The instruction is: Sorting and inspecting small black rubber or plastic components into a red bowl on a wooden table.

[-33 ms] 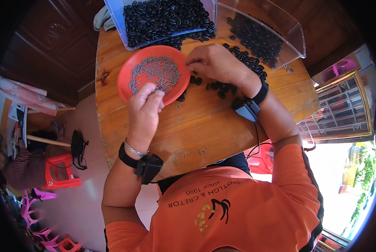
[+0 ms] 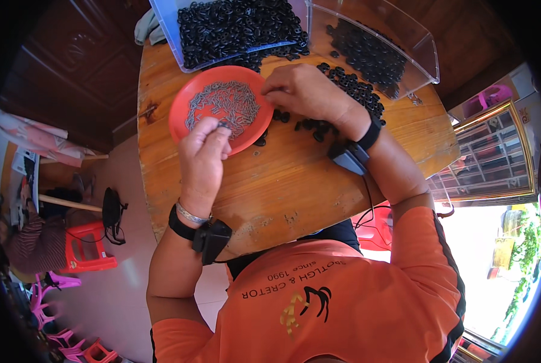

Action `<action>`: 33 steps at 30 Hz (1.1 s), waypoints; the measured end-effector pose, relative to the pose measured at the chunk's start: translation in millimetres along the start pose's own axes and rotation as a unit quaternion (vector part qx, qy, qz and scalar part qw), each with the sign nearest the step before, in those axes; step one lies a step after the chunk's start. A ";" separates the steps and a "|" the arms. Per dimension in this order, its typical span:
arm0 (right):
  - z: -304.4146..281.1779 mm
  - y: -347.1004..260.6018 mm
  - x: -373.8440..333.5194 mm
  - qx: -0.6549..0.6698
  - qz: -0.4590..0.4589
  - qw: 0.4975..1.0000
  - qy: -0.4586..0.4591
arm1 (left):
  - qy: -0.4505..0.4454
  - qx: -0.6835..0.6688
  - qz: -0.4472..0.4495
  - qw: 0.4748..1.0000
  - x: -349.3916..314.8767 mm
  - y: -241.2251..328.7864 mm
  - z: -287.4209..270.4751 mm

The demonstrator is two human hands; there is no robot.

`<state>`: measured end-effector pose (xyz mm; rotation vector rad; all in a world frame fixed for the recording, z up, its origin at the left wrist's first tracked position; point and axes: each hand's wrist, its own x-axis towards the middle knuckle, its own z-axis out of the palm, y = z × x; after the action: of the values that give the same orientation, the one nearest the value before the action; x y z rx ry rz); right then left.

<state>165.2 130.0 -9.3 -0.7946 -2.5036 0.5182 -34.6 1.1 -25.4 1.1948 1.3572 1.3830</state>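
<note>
Left hand (image 2: 202,151) upright at 6 o'clock on round orange-red plastic plate (image 2: 178,115), pinching small dark piece (image 2: 224,125). Right hand (image 2: 306,92) at 3 o'clock, fingers curled; can't tell contents.

Two bare hands, one left hand (image 2: 202,157) and one right hand (image 2: 309,91). One small dark piece (image 2: 224,125) in the left hand's fingers. Two dark wrist devices (image 2: 215,242), one on each arm, and one silver bracelet (image 2: 193,215), on the left wrist. One person in one orange shirt (image 2: 355,296). One wooden table (image 2: 270,193). One orange-red plate (image 2: 178,112), holding grey screws (image 2: 228,97) too many to count. Two plastic bins on the far side: one bluish bin (image 2: 169,37) at left, one clear bin (image 2: 417,43) at right. Black pieces (image 2: 240,30), beyond counting, fill both bins partly and scatter on the table.
</note>
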 end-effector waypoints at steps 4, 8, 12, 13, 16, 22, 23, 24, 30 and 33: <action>22.2 -15.4 15.3 -0.080 -0.080 0.993 -0.034 | 0.059 -0.067 0.013 0.996 9.1 0.5 -21.6; 38.6 -35.9 26.3 -0.170 -0.084 0.978 -0.089 | 0.070 -0.076 -0.002 0.995 12.2 0.2 -29.2; 40.2 -39.8 29.6 -0.169 -0.082 0.979 -0.085 | 0.082 -0.080 -0.014 0.993 10.7 4.4 -30.6; 42.2 -37.0 30.2 -0.168 -0.082 0.979 -0.085 | 0.077 -0.078 -0.014 0.994 10.9 5.8 -30.8; 48.9 -29.0 32.8 -0.149 -0.066 0.986 -0.035 | 0.074 -0.075 -0.013 0.994 11.1 7.1 -32.0; 49.1 -21.1 35.6 0.017 -0.043 0.999 -0.016 | 0.084 -0.073 -0.013 0.994 12.2 7.9 -27.7; 47.8 -20.5 35.0 0.061 -0.024 0.998 -0.019 | 0.084 -0.072 -0.014 0.994 12.2 7.4 -26.6; 46.1 -20.1 35.1 0.105 -0.004 0.994 -0.021 | 0.080 -0.067 -0.012 0.995 12.6 6.8 -26.0; 36.6 -6.9 36.0 0.352 0.058 0.932 -0.065 | 0.051 -0.049 -0.007 0.997 17.3 5.1 -19.7; 32.5 -3.8 34.3 0.454 0.082 0.885 -0.069 | 0.044 -0.045 -0.007 0.998 17.1 8.7 -12.2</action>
<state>121.5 141.3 -23.6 -0.5764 -1.9319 1.6773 -49.4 14.9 -15.0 1.0732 1.3468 1.4863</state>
